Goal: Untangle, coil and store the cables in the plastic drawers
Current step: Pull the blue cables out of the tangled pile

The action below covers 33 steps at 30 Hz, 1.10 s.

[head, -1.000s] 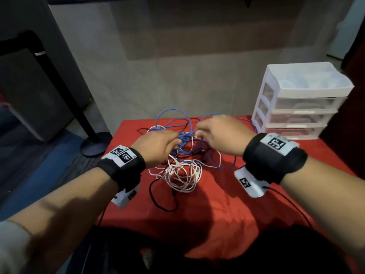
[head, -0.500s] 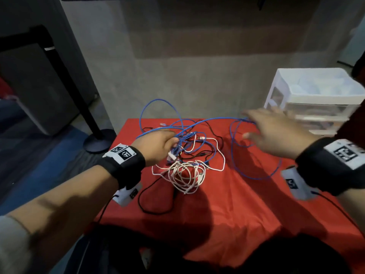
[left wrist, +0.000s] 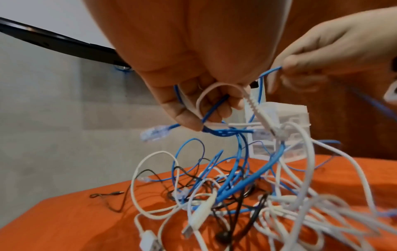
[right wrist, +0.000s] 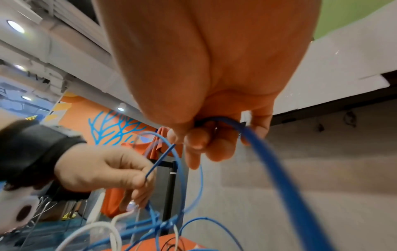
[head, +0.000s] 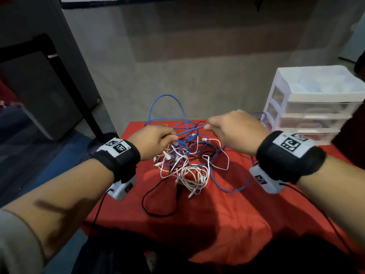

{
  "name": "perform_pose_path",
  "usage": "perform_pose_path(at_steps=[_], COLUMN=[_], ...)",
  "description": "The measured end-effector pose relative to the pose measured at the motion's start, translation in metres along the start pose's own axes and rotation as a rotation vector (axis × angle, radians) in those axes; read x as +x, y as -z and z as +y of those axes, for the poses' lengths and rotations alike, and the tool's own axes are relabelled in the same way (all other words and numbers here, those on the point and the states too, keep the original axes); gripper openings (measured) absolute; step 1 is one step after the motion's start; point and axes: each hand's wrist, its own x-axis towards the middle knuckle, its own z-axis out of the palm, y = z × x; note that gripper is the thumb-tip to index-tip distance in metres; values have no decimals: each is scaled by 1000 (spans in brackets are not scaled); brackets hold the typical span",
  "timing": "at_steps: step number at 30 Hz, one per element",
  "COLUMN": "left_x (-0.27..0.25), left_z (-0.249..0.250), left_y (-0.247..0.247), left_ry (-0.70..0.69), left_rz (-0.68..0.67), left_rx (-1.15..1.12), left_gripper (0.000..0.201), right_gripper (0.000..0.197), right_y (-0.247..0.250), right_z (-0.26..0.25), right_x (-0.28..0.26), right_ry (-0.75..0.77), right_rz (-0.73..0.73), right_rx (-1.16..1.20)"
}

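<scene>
Left hand [head: 153, 141]: your fingers pinch blue cable [head: 189, 131] at the knot, anchoring it.
Right hand [head: 235, 129]: pinches the same cable, to draw slack.
Tangle [head: 185, 167]: mid-desk [head: 227, 214]; plastic drawers [head: 314, 107] far right.

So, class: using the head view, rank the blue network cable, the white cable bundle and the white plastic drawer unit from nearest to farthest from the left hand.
1. Blue network cable: in the left hand's grip.
2. White cable bundle: just right, on the cloth.
3. White plastic drawer unit: far right.

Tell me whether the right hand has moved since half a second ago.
Yes. The right hand has drawn back from the plastic drawers toward the tangle's middle.
</scene>
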Motion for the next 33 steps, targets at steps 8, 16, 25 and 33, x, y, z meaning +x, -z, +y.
perform_pose_path(at_steps=[8,16,25,33], left_x=[10,0,-28,-37], left_z=[-21,-18,-46,-42], left_y=[-17,-18,-10,-12], left_ry=[70,117,405,557], left_rz=[-3,11,120,18], left_rx=[110,-38,-121,-13], left_gripper=[44,41,27,19], right_gripper=[37,29,15,23], right_y=[31,37,49,41], right_z=[16,23,61,73], right_x=[-26,-36,-52,-53], right_ry=[77,49,-117,-158], right_rz=[165,137,59,17], right_rx=[85,133,195,260])
